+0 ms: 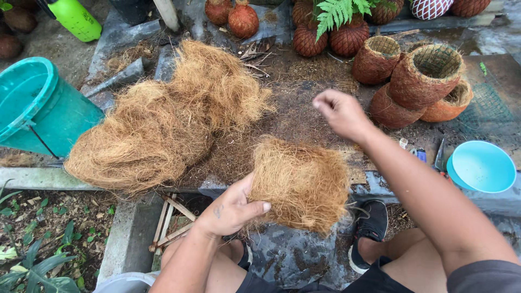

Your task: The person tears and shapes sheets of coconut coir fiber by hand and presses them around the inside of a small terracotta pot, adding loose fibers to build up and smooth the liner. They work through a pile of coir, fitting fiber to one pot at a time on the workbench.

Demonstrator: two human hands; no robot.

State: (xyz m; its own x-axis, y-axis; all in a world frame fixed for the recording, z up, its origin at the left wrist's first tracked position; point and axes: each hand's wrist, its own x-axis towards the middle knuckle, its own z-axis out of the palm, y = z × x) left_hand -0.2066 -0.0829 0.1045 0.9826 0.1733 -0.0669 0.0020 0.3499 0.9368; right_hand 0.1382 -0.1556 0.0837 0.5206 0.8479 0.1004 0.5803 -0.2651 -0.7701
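Observation:
My left hand (pixel 230 209) grips the near left edge of a rounded wad of brown coconut fibre (pixel 301 182), holding it over the front edge of the work surface. My right hand (pixel 341 113) hovers above and beyond the wad with its fingers pinched together; whether a thin strand runs from them I cannot tell. A large loose heap of the same fibre (pixel 168 116) lies on the surface to the left.
A teal bucket (pixel 38 108) stands at the left. Several woven fibre pots (pixel 426 81) lie stacked at the right, with a light blue bowl (pixel 482 165) near the right edge. Round fibre balls (pixel 243 20) and a fern (pixel 339 11) line the back. My shoe (pixel 372 225) is below.

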